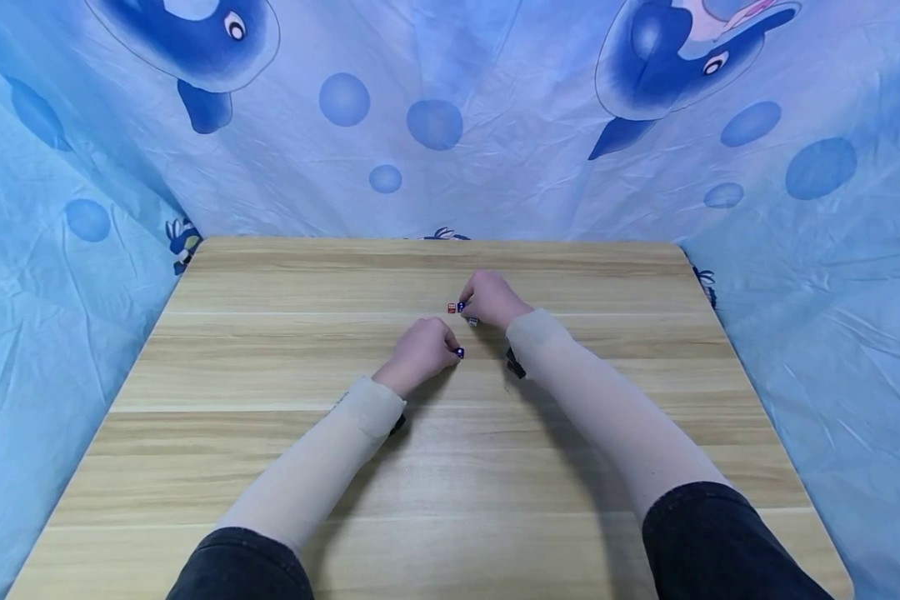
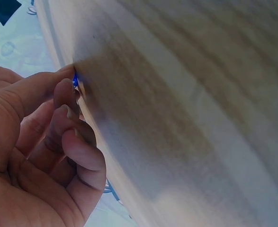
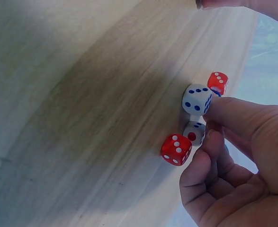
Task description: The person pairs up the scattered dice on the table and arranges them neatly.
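Low over the middle of the table, my left hand [image 1: 422,354] pinches a small blue die [image 1: 460,352] between thumb and fingertips. In the left wrist view only a sliver of that blue die [image 2: 75,79] shows. Farther back, my right hand [image 1: 492,298] holds its thumb and fingertips at another blue die [image 1: 461,307], mostly hidden in the right wrist view. Around those fingertips stand a red die [image 3: 218,82], a white die with blue dots [image 3: 197,100], a white die showing a red dot [image 3: 193,133] and a nearer red die [image 3: 176,149].
A pale wooden table [image 1: 450,492] lies under both arms. Its back edge meets a blue curtain [image 1: 495,192] printed with dolphins and bubbles, which also hangs along both sides. A dark device [image 1: 515,363] sits under the right wrist.
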The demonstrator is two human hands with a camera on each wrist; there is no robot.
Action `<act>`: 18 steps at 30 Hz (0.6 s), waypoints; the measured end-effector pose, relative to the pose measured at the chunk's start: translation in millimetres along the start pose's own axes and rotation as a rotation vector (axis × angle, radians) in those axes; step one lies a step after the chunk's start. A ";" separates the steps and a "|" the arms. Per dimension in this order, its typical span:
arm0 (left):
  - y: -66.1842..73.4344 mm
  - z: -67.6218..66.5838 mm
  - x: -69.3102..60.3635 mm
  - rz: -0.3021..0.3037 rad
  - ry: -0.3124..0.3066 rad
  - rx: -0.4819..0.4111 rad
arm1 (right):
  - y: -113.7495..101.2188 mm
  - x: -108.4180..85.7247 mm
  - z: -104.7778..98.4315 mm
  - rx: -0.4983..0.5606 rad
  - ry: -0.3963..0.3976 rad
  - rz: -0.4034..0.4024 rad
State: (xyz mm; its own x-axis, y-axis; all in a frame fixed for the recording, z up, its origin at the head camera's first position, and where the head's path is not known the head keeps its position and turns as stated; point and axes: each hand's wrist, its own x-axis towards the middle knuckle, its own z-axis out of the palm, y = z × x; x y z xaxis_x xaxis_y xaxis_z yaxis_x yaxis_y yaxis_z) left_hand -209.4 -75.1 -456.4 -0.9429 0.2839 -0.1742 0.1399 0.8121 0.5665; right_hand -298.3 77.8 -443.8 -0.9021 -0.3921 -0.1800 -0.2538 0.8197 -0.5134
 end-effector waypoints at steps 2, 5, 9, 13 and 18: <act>0.1 0.5 0.3 0.001 0.000 0.000 | 0.8 -0.3 0.2 0.003 0.001 0.004; 0.1 1.0 0.9 -0.001 -0.004 -0.003 | 1.3 -1.5 0.0 0.011 0.001 0.012; 0.0 1.7 1.6 -0.002 -0.006 0.000 | -0.4 -4.8 -1.8 0.027 0.006 0.026; -0.3 2.4 2.1 -0.003 -0.003 0.000 | -2.2 -9.9 -4.3 0.049 0.017 0.022; -0.5 3.1 2.6 -0.004 -0.006 -0.011 | 0.2 -18.6 -4.5 0.072 0.035 -0.024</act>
State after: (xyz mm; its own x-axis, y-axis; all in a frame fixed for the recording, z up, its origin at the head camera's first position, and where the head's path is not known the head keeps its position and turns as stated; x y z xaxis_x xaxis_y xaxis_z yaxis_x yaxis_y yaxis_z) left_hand -210.9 -73.2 -459.7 -0.9417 0.2834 -0.1812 0.1326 0.8078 0.5743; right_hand -283.2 87.1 -436.8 -0.9080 -0.3957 -0.1377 -0.2513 0.7775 -0.5765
